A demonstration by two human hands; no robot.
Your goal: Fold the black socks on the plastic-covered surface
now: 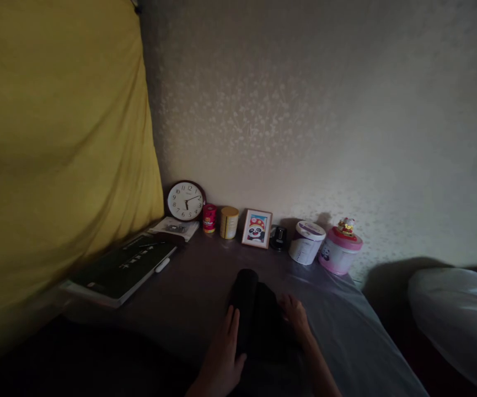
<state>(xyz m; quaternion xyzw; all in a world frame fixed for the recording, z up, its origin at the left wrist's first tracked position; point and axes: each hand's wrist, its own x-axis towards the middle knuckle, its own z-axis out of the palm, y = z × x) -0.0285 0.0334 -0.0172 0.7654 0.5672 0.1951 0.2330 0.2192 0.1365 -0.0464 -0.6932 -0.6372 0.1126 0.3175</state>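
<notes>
Head view. In my head camera feed, the black item (263, 325) lies on the counter (197, 275) at the lower centre, between the hands. It appears to be cloth, partly rolled, though the dim light leaves the material uncertain. The thick rolled section is on its left side, with its far end pointing toward the wall (304, 110); a flatter section extends to the right.

The left hand (224, 350) rests against the left side of the roll, with its fingers extended and not closed around it. The right hand (294, 314) is at the right edge of the flatter section, with its fingers bent. I cannot tell whether they are clamped on that edge. The two hands are apart.

Along the back of the counter I read, left to right: round clock (186, 200), red can (209, 218), yellow-lidded canister (229, 223), framed panda picture (257, 229), small black object (278, 238), white tub (306, 242) and pink-lidded container (339, 251). A figurine (346, 226) stands on the last lid.

On the left side, a large dark green book (122, 267) lies near the yellow curtain (60, 138), with a small white object (162, 265) beside its right edge. A printed sheet (186, 229) lies below the clock. A translucent bag (461, 320) sits to the right, beyond the counter.
</notes>
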